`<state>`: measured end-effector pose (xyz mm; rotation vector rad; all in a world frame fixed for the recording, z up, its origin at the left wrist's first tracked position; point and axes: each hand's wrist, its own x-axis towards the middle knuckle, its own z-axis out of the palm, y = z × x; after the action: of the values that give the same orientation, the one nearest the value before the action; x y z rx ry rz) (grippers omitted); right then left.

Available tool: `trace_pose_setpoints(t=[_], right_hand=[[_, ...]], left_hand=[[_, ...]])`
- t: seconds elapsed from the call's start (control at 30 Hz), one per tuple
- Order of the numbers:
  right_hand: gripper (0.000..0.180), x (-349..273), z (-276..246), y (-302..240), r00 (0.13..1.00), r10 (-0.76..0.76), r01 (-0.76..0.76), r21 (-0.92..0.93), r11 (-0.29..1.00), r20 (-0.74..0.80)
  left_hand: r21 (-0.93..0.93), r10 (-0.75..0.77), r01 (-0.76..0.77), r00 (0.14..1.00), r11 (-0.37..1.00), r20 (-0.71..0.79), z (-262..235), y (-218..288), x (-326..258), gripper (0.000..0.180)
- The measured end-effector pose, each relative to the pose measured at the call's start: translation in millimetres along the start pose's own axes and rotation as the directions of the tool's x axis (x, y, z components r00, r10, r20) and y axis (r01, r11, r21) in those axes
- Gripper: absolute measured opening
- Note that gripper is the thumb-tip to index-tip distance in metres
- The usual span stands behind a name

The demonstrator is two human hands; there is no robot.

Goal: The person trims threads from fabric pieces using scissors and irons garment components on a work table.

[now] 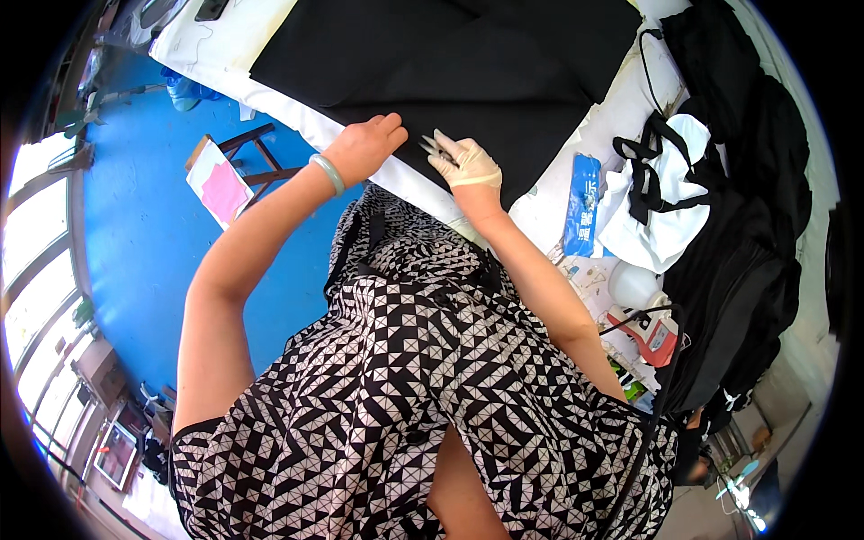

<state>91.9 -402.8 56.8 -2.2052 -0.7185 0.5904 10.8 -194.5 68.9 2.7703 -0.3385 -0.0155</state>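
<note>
Exposure bright overall. Main source looks like daylight from windows (36,238) at left edge of frame; panes clipped to white. Second hot spot: small light (758,520) at lower right, flared. Blue floor (135,234) lit fairly evenly, paler toward the windows. White counter (297,117) bright; black cloth (441,67) at top runs dark, creases faint. Dark garments (733,297) at right lose most fold detail. Fingers (389,127) upper centre reasonably sharp. Heavy fisheye: window frames bow, corners black, bluish fringe on rim. Lower-left clutter (112,450) soft, small.
</note>
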Motion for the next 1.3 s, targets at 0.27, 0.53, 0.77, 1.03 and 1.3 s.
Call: trace_pose_setpoints(t=[0.27, 0.53, 0.77, 1.03, 1.3], right_hand=[[0.041, -2, -1, 2, 0.999, -0.027, 0.028, 0.023, 0.999, -0.034], [0.039, -1, -1, 2, 1.0, -0.007, 0.007, 0.037, 0.999, -0.017], [0.039, -1, 3, 9, 0.998, 0.001, 0.006, 0.117, 0.993, -0.058], [0.038, -1, 2, 8, 0.998, -0.015, 0.019, 0.07, 0.997, -0.065], [0.039, -1, 2, 7, 0.998, -0.003, 0.009, 0.109, 0.994, -0.06]], left_hand=[[-0.615, -0.575, 0.58, 0.782, 0.534, 0.238, -2, 10, -11, 0.006], [-0.142, -0.028, 0.016, 0.996, 0.99, -0.082, -2, -10, -2, 0.012], [-0.09, 0.129, -0.115, 0.978, 0.989, 0.166, -8, -19, 15, 0.009], [-0.535, -0.562, 0.545, 0.813, 0.645, 0.15, 4, 0, 14, 0.007], [-0.582, -0.341, 0.274, 0.94, 0.765, -0.005, -4, -4, 7, 0.013]])
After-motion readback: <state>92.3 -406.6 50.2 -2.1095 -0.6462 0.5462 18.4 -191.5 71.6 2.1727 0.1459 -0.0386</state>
